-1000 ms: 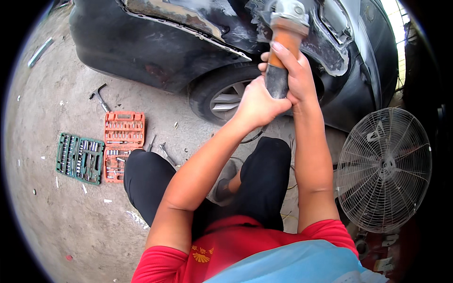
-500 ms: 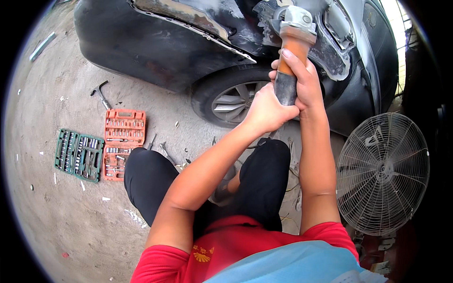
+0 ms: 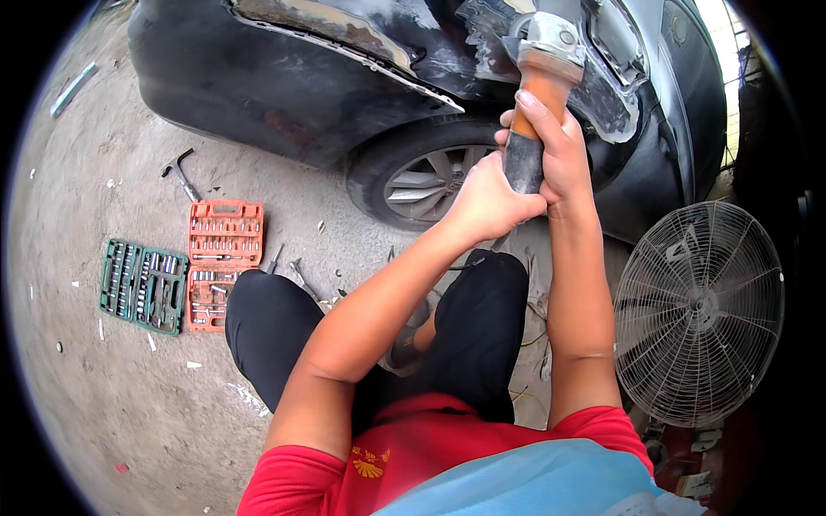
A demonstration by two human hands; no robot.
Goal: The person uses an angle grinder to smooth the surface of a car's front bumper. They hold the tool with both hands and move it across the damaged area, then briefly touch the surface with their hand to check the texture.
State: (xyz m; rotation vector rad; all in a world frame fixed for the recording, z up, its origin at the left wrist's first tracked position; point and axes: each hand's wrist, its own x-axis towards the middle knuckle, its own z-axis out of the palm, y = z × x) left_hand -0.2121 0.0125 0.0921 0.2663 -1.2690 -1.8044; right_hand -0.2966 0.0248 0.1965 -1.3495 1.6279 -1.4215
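Note:
An angle grinder (image 3: 543,96) with an orange and black body and a grey metal head is held up in front of me. My right hand (image 3: 564,159) wraps round its body from the right, thumb lying along the orange part. Lower down, my left hand (image 3: 489,198) is closed round the black rear end. The grinder's head is at the scraped, partly bare body panel (image 3: 495,39) of a dark car (image 3: 284,95), above the wheel (image 3: 426,181). The head hides its disc and whether it touches the panel.
On the ground at left lie an open orange socket set (image 3: 225,232) and an open green one (image 3: 142,284). A hammer-like tool (image 3: 180,172) lies above them. A large caged fan (image 3: 701,314) stands at my right. Cables run near my feet.
The grinder's head has shifted slightly right and down along the car panel. Both hands keep their grip, and the view has shifted a little.

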